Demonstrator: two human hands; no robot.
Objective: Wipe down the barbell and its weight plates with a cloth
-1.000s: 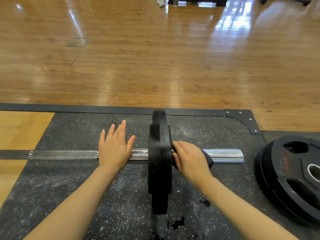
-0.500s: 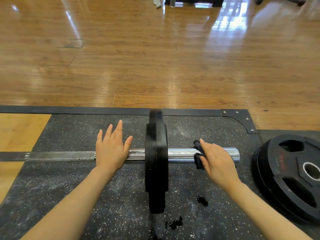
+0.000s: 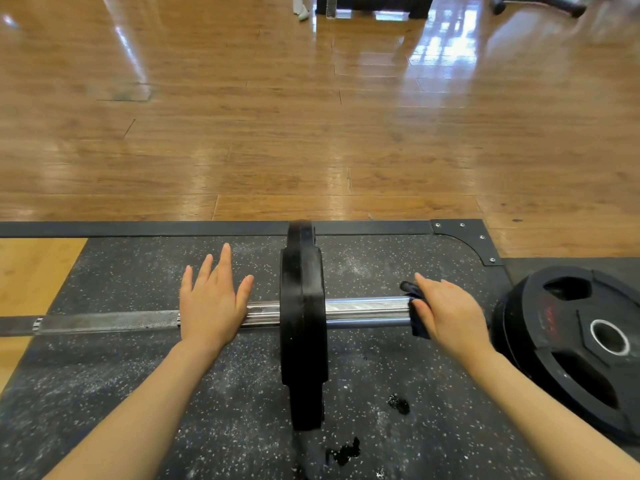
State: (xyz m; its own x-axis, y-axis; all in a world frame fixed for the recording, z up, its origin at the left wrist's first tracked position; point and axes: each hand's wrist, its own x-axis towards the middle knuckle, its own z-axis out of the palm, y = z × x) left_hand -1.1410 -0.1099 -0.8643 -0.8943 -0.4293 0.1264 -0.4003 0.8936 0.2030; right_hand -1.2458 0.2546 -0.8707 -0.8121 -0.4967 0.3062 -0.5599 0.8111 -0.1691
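Head view: right hand (image 3: 450, 315) clamps the dark cloth (image 3: 417, 318) around the barbell (image 3: 363, 311) sleeve's outer end; its long axis runs leftward toward the weight plate (image 3: 303, 323) (left hand (image 3: 213, 303) flat, fingers spread, steadying beyond).

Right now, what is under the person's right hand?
Under the right hand is a dark cloth wrapped over the end of the chrome barbell sleeve. The sleeve's tip and most of the cloth are covered by the hand.
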